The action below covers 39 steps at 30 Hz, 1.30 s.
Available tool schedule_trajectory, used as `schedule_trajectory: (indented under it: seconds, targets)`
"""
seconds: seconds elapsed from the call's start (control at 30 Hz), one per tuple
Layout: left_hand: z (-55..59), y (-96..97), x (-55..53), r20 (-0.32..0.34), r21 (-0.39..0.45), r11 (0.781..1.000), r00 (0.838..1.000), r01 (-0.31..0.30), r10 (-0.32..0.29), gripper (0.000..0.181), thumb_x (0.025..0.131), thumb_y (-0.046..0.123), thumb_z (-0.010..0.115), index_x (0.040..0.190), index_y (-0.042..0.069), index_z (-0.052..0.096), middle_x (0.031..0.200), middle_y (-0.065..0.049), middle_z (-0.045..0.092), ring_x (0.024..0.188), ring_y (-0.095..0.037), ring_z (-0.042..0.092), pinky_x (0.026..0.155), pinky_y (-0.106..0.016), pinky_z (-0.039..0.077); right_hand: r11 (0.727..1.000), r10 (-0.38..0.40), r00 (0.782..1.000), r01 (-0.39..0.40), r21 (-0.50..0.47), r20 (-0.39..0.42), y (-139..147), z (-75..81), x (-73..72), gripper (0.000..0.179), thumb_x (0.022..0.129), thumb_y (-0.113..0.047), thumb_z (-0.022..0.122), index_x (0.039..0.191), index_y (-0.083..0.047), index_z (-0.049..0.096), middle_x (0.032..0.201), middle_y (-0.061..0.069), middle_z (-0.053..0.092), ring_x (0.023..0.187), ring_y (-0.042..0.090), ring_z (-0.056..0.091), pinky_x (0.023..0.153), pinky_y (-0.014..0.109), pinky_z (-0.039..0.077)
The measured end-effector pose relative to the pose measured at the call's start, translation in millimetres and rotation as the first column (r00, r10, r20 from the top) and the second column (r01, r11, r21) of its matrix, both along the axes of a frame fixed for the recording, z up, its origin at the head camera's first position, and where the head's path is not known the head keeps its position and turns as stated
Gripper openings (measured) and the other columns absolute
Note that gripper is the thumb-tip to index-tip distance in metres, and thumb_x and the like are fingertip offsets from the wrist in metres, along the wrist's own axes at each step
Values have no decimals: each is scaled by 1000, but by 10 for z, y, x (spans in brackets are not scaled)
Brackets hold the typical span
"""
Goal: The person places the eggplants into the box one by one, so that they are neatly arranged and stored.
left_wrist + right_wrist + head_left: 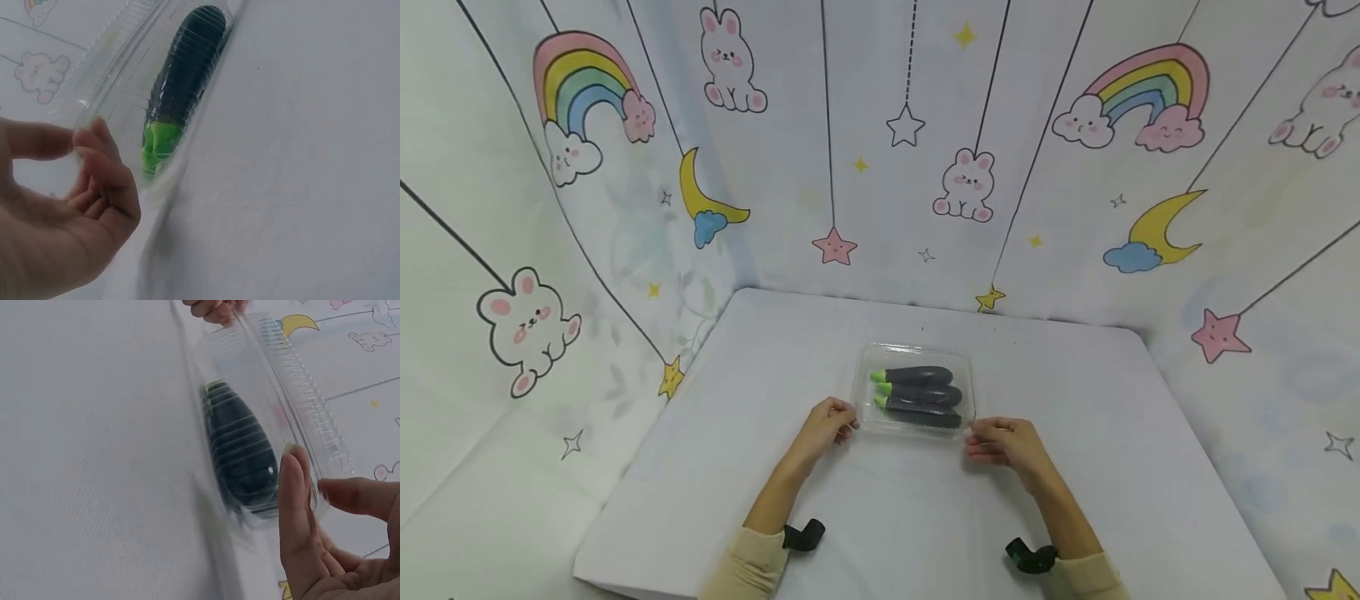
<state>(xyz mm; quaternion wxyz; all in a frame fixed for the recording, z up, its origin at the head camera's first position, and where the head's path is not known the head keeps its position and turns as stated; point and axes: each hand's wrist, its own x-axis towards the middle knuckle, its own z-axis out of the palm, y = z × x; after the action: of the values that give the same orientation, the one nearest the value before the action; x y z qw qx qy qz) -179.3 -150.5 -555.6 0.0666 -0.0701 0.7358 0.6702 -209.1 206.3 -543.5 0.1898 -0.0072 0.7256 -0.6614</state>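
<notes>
A clear plastic clamshell box [868, 427] is on the white table, its ribbed wall facing me. Through it show three dark purple toy-like eggplants [921, 395], side by side with bright green stem ends to the left. My left hand [825, 427] pinches the rim at the box's near left corner between thumb and fingertips. At the near right corner my right hand [1011, 446] pinches the rim the same way. In the left wrist view a green-capped eggplant [187, 69] lies behind the plastic; the right wrist view shows the rounded end of an eggplant [244, 456].
The white table [775, 358] reaches out on all sides of the box. Behind and beside it hangs a white curtain [880, 200] printed with rabbits, rainbows, moons and stars. A dark camera mount [805, 535] is strapped on the left wrist, another mount [1031, 557] on the right.
</notes>
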Motion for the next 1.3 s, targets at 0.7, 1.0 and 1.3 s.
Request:
schedule_trajectory:
  seconds: [0.7, 1.0, 1.3]
  targets:
    - [-21, 29, -31, 13, 125, 992, 1000, -23, 22, 10, 101, 6, 60, 101, -3, 59, 75, -5, 71, 63, -10, 51, 57, -24, 39, 989, -79, 995, 85, -121, 54, -40, -106, 28, 42, 101, -11, 71, 123, 22, 59, 97, 17, 77, 87, 24, 77, 83, 39, 62]
    - [-9, 24, -51, 24, 123, 992, 999, -25, 22, 8, 100, 5, 62, 98, -1, 58, 73, -8, 72, 61, -9, 53, 57, -24, 43, 984, -92, 996, 93, -151, 13, -44, -146, 24, 35, 100, -7, 70, 116, 23, 61, 92, 17, 77, 83, 25, 78, 81, 40, 62]
    - [15, 37, -42, 46, 124, 991, 998, -41, 36, 6, 98, 1, 61, 98, -5, 58, 74, -12, 73, 64, -13, 58, 59, -25, 48, 984, -127, 992, 124, -128, -13, -56, -140, 47, 29, 98, -4, 71, 109, 21, 65, 89, 19, 76, 80, 26, 78, 77, 41, 63]
